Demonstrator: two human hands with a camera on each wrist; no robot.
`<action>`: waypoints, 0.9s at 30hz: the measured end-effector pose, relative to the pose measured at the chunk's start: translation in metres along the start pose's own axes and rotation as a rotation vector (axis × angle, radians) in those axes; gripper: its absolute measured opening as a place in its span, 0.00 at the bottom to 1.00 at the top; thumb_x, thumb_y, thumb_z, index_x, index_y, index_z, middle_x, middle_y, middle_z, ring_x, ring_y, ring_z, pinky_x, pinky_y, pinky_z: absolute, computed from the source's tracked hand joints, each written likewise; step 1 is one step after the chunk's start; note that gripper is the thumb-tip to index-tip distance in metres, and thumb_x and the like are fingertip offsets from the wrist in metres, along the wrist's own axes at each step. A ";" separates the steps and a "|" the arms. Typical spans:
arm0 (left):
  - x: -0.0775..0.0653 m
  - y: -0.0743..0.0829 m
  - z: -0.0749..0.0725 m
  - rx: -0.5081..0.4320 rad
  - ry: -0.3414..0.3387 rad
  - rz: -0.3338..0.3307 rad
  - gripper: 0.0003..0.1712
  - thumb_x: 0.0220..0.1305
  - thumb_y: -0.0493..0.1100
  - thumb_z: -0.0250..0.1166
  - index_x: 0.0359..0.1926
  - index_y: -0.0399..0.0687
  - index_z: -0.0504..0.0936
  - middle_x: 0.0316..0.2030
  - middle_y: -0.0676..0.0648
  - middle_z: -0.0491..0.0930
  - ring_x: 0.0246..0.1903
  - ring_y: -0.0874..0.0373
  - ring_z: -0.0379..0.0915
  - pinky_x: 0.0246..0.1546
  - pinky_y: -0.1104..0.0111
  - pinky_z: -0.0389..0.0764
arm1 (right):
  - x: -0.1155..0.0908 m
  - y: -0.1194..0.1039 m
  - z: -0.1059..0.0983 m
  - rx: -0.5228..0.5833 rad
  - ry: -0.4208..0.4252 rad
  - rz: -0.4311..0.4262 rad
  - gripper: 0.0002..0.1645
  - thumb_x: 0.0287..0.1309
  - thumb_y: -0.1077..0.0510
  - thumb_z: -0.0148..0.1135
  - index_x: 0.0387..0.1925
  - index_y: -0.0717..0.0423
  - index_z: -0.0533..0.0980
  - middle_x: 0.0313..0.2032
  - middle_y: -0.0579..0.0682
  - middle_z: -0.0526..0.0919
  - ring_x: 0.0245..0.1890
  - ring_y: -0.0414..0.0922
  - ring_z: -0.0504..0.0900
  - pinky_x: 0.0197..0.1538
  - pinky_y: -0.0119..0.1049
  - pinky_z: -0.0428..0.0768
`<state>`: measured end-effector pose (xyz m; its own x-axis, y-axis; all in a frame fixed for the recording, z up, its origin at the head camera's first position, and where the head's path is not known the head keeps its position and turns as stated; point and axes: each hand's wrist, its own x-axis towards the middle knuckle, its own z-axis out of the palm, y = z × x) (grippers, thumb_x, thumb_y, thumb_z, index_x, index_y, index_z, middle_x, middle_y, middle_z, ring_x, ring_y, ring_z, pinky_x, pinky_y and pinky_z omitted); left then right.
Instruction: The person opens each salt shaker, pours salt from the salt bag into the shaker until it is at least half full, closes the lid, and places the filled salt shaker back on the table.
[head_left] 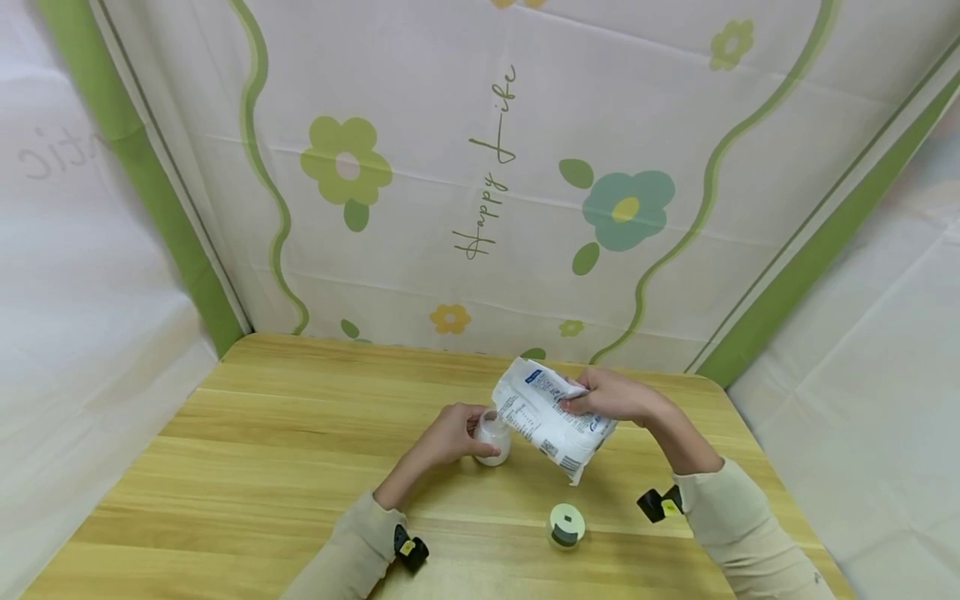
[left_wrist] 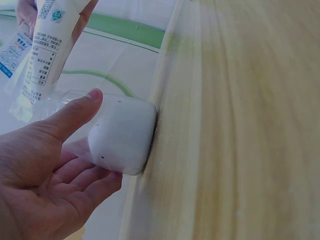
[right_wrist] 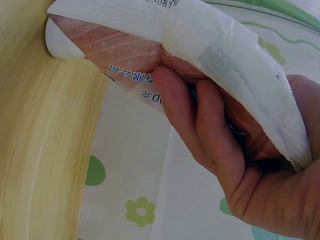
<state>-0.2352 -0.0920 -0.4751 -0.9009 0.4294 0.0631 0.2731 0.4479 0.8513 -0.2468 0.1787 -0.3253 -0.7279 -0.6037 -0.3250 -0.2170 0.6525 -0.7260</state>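
Note:
My left hand holds a small clear jar upright on the wooden table, thumb on one side and fingers round the other. White contents fill the lower part of the jar, and its mouth is uncovered. With my right hand I grip a white printed bag, tilted so that one corner is at the jar's mouth. The right wrist view shows a pinkish-orange picture on the bag's other face. Whether anything flows from the bag cannot be made out.
A pale green round lid with a dark grey part lies on the table, nearer me than the bag. Behind the table hangs a white curtain with flowers and lettering. More white fabric closes off both sides.

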 end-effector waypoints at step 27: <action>0.000 0.001 0.000 -0.006 -0.003 -0.002 0.32 0.50 0.43 0.79 0.56 0.38 0.82 0.48 0.42 0.86 0.42 0.59 0.81 0.44 0.66 0.83 | 0.001 -0.001 0.000 0.005 0.006 0.001 0.14 0.67 0.59 0.58 0.31 0.66 0.82 0.28 0.53 0.88 0.25 0.48 0.88 0.29 0.36 0.85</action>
<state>-0.2350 -0.0918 -0.4740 -0.9004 0.4310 0.0596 0.2692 0.4442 0.8545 -0.2473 0.1779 -0.3251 -0.7320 -0.6002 -0.3225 -0.2128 0.6511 -0.7285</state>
